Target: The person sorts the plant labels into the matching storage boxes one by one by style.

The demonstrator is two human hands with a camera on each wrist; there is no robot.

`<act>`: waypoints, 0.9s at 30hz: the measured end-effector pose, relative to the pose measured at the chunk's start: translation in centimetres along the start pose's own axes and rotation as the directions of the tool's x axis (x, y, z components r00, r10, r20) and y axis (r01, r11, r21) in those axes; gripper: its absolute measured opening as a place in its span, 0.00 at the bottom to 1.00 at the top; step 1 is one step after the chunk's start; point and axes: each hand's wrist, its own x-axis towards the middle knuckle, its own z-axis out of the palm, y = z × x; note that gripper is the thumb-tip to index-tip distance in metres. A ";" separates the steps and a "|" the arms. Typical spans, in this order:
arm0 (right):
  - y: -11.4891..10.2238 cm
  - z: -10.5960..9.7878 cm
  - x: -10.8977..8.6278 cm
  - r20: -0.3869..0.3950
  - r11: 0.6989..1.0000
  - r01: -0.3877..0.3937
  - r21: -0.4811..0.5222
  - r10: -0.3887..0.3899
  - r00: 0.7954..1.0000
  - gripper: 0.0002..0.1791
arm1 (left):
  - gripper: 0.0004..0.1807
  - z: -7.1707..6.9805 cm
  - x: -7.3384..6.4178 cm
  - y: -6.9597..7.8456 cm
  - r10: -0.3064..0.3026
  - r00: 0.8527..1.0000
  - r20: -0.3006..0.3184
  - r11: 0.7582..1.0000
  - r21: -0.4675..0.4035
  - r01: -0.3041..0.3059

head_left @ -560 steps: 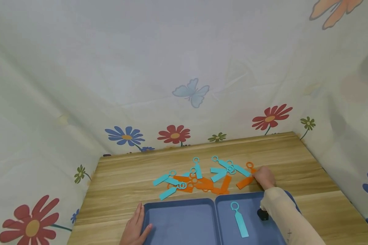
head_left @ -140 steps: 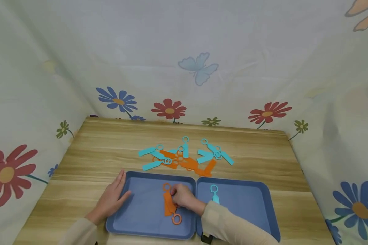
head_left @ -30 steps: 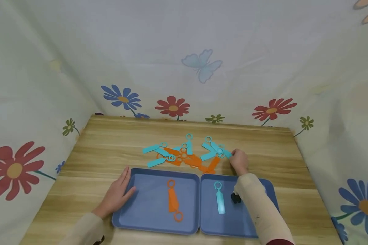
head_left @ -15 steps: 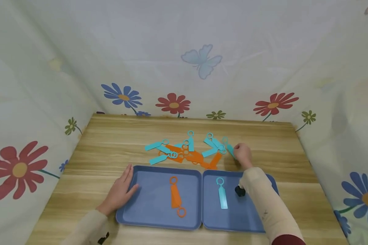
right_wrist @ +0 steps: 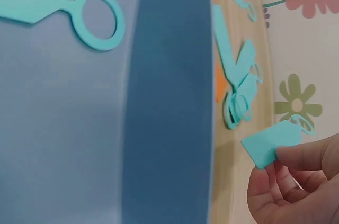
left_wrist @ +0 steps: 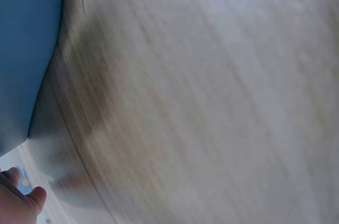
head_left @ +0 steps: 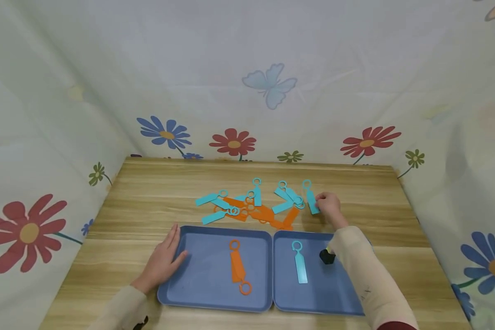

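My right hand (head_left: 331, 208) pinches a turquoise tag with a ring end (head_left: 311, 200) just right of the pile; the right wrist view shows the thumb and fingers on the flat body of this tag (right_wrist: 273, 142). My left hand (head_left: 162, 262) lies against the left rim of the left blue tray (head_left: 189, 293), fingers straight. Two overlapping orange tags (head_left: 237, 266) are in that tray. The right blue tray (head_left: 288, 300) holds one turquoise tag (head_left: 300, 268). Behind the trays, turquoise tags (head_left: 214, 217) and orange tags (head_left: 261, 214) lie in a loose heap.
The trays stand side by side on a wooden table (head_left: 156, 183). A flower-printed cloth (head_left: 198, 82) hangs behind and at both sides. A black device (head_left: 327, 256) at the right wrist hangs over the right tray.
An orange tag carried by my right hand earlier now lies in the left tray. Over the last second, the right hand has drawn a turquoise tag out of the heap, turning it more upright.
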 end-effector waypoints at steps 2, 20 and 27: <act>-0.2 -0.1 -0.1 0.027 0.997 -0.020 0.068 0.018 0.999 0.13 | 0.39 0.1 0.0 0.0 0.001 1.000 0.000 1.000 0.000 -0.001; -1.2 -0.4 -1.1 0.340 0.953 -0.115 0.279 0.014 0.940 0.11 | 0.38 0.0 0.1 -0.2 0.016 0.999 -0.028 1.000 0.009 -0.016; -1.1 -0.3 -1.6 0.479 0.955 -0.103 0.277 -0.044 0.876 0.08 | 0.38 0.4 -0.1 -0.3 0.000 1.000 -0.020 1.000 0.011 0.001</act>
